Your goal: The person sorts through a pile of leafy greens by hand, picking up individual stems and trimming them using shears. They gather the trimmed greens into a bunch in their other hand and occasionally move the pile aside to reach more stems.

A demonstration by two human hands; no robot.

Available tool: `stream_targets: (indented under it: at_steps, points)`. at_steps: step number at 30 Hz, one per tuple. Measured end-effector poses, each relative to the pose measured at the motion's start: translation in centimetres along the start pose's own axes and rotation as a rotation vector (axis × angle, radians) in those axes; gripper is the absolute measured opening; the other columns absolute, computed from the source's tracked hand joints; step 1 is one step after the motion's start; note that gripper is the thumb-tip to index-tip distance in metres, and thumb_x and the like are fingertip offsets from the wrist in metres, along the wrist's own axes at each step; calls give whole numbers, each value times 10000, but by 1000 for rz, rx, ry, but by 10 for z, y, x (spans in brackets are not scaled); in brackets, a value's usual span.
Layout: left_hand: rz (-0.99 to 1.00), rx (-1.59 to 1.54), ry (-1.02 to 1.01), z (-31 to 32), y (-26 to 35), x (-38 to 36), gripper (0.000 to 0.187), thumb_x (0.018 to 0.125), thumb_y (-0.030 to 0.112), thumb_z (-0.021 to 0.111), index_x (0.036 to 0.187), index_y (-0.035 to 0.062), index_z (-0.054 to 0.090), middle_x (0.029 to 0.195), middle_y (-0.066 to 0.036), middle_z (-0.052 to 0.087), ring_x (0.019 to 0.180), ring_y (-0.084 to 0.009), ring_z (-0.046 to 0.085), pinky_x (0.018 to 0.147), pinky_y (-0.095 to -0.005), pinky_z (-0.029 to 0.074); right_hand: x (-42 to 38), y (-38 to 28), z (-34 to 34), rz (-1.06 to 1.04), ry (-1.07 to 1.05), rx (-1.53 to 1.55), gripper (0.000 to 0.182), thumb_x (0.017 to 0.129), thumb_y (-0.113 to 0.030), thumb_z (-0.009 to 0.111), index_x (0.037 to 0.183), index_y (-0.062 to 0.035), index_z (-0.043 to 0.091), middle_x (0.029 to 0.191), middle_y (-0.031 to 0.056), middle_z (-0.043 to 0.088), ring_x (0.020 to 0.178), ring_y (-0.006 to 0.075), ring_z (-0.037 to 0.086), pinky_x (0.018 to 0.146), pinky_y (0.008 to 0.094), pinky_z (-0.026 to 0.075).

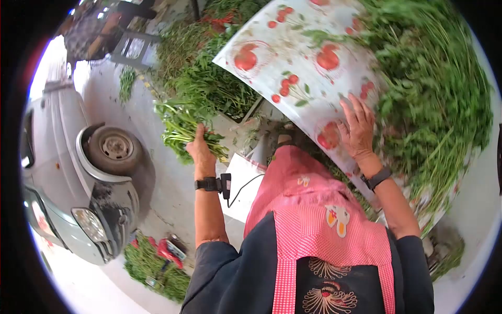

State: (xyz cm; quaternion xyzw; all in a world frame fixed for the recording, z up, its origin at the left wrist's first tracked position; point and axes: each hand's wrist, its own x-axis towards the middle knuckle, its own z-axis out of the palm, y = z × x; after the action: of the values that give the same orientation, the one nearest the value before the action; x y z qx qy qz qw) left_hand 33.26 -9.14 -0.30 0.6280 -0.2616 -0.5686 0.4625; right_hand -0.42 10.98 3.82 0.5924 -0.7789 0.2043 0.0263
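One bunch of greens (175,118), grasped in my left hand (201,148), could shed stems (183,133) if those fingers slacken; my right hand (360,133) is open near the tabletop (264,49) edge.

The left hand (198,146) grips a leafy green bunch (180,124); the right hand (358,128) hovers over the cherry-print tablecloth (298,65), beside heaped greens (429,89).
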Motion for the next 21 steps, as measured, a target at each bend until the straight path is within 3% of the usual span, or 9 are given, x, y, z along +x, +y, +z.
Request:
stream_targets:
  at_steps: [3,9,13,21]
  points:
    - [19,12,34,-6,-12,20,198,801,127,668,911,-10,578,729,-80,610,574,-162,578,499,-285,495,30,-22,-6,68,-118,-176,486,762,-162,592,1238,-125,503,1319,87,428,1229,280,355,1025,436,264]
    - [155,219,143,13,-31,66,215,815,138,661,939,-19,579,733,-45,618,603,-119,556,585,-250,469,34,-28,-9,23,-204,-230,486,786,-171,512,1263,-90,468,1356,106,391,1251,321,321,1042,465,222]
    - [431,258,178,40,-25,103,149,828,91,624,884,-46,607,748,-30,614,640,-112,545,609,-247,455,37,-31,-4,46,-248,-226,483,807,-191,474,1271,-62,438,1358,144,377,1261,358,300,1042,497,198]
    - [438,245,220,58,-63,176,192,823,126,636,906,-47,629,790,-78,647,680,-144,569,648,-283,459,38,-28,-2,28,-352,-274,492,859,-265,394,1290,-28,369,1372,200,324,1263,404,275,1040,522,177]
